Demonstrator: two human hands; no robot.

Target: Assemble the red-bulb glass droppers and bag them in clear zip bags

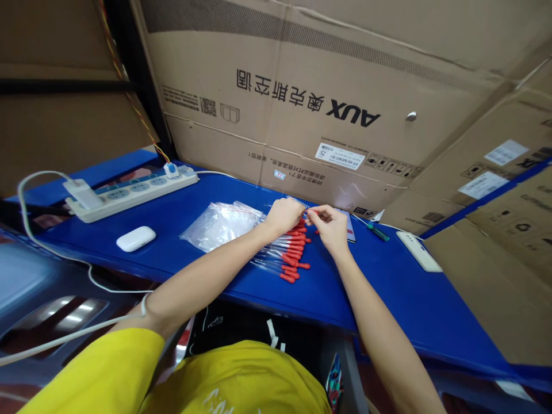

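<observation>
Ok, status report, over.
Left hand curled, right hand pinching, grip contents unclear. Red-bulbed clear plastic tubes spread on blue tabletop. Thin white cable crossing left forearm.

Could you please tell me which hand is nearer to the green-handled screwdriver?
Right. The right hand is to the left of the screwdriver, apart from it; the left hand is farther left, beyond the right hand.
</observation>
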